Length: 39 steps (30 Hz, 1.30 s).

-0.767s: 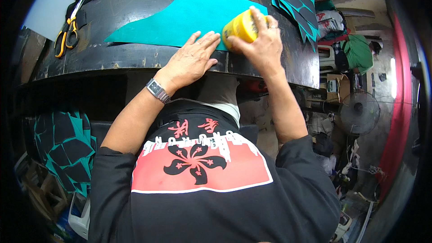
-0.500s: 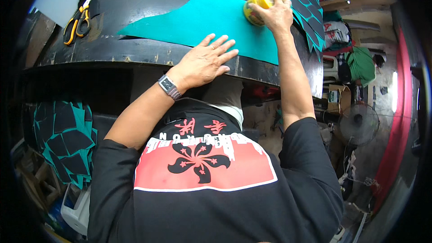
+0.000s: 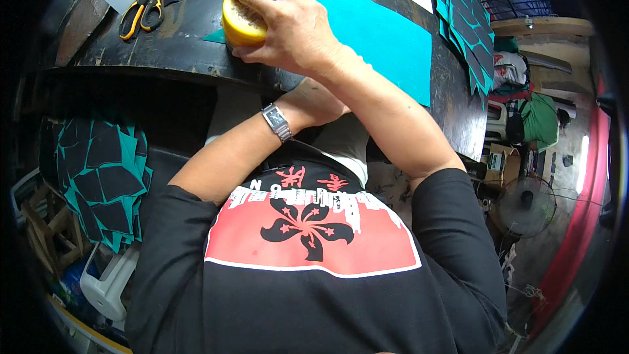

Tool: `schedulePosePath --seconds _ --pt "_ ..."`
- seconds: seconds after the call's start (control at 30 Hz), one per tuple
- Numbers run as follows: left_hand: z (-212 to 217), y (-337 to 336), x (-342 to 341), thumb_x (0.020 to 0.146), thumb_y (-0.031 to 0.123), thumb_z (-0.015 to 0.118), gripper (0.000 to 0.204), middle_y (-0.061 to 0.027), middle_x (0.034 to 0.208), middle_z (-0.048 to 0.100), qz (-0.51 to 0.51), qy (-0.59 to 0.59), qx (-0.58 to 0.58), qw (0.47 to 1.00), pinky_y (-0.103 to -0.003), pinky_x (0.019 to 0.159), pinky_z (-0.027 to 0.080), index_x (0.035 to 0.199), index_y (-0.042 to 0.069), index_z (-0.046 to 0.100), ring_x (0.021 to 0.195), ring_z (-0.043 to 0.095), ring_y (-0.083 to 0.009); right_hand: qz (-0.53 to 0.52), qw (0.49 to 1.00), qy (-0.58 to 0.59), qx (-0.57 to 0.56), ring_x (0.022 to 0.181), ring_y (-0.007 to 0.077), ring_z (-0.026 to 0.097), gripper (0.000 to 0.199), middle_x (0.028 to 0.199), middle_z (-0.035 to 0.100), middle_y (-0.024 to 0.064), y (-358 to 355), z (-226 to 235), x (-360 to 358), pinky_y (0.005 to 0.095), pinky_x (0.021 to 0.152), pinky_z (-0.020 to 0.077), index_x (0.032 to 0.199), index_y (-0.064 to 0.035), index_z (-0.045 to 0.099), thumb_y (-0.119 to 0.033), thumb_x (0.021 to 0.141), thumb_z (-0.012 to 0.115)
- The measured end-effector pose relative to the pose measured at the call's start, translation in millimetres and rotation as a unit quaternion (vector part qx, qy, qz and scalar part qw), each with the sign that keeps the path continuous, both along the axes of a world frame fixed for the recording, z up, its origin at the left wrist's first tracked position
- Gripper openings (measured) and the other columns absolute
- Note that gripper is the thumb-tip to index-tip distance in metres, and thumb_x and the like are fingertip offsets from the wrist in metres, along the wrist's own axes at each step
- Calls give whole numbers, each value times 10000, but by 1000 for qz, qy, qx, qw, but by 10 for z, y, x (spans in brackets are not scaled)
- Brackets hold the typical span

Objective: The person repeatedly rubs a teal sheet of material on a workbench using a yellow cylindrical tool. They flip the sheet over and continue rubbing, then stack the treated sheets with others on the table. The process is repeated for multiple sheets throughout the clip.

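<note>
My right hand [image 3: 295,23] grips a yellow round jar [image 3: 244,38], fingers spread over its greyish, speckled top and thumb at its near side. Under the jar and forearm lies a teal sheet of material [image 3: 386,46] on the black table [image 3: 164,59]. Its pointed left tip shows just left of the jar. My left hand [image 3: 316,101], with a metal watch on the wrist, is at the table's near edge, below my right forearm. That forearm hides its fingers.
Orange-and-black scissors [image 3: 147,10] lie at the far left of the table. Stacked black-and-teal cut pieces [image 3: 464,19] rest at its right end, and more cut pieces [image 3: 101,177] sit low at the left. A fan [image 3: 526,202] stands at the lower right.
My right hand has carried the jar leftward across the teal sheet, from its right part to its left end. My left hand has drawn back from the sheet to beneath my right forearm.
</note>
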<state>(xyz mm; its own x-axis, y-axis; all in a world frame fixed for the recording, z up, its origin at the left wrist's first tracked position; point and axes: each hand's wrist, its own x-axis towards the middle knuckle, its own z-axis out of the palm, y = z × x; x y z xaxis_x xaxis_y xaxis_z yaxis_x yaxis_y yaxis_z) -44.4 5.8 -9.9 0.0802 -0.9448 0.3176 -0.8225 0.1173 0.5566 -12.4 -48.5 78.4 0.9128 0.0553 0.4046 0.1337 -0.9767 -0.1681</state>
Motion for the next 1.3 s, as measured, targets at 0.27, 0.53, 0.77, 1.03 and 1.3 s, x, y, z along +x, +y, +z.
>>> schedulePosePath --seconds 0.27,0.53,0.77,1.03,1.3 --pt "27 9 -62 958 378 645 561 -210 1431 552 10 53 51 997 -483 1147 356 1409 58 552 1354 499 -359 -59 996 59 -41 1214 425 536 957 1402 486 268 -344 189 -436 492 987 534 1474 -308 528 -404 617 944" --pt "5 16 -42 1033 282 542 537 -128 1577 444 -12 85 -21 996 -461 1228 277 1521 81 443 1474 400 -281 -15 1000 10 8 1188 388 564 865 1380 526 231 110 -117 271 482 902 584 1419 -304 571 -492 653 925" --pt "-21 -3 -110 993 395 595 586 -160 1543 463 18 -29 -42 999 -533 1219 252 1472 74 486 1467 382 -331 -45 998 -5 -38 1165 410 589 971 1382 521 244 -568 -17 -179 489 929 566 1467 -331 539 -482 595 938" --pt "287 125 392 1042 335 529 377 -197 1386 602 -85 198 34 976 -456 1105 437 1218 42 691 1282 562 -402 -221 975 19 -9 1345 441 482 1003 1471 489 269 -2091 -297 116 527 1120 398 1452 -101 553 -616 638 833" --pt "28 703 1335 1092 381 384 530 -94 1644 341 231 -208 110 944 -518 1247 198 1573 159 372 1527 290 -271 -151 988 28 -35 1195 459 593 953 1338 553 271 -966 39 -361 522 992 526 1462 -258 559 -597 630 878"
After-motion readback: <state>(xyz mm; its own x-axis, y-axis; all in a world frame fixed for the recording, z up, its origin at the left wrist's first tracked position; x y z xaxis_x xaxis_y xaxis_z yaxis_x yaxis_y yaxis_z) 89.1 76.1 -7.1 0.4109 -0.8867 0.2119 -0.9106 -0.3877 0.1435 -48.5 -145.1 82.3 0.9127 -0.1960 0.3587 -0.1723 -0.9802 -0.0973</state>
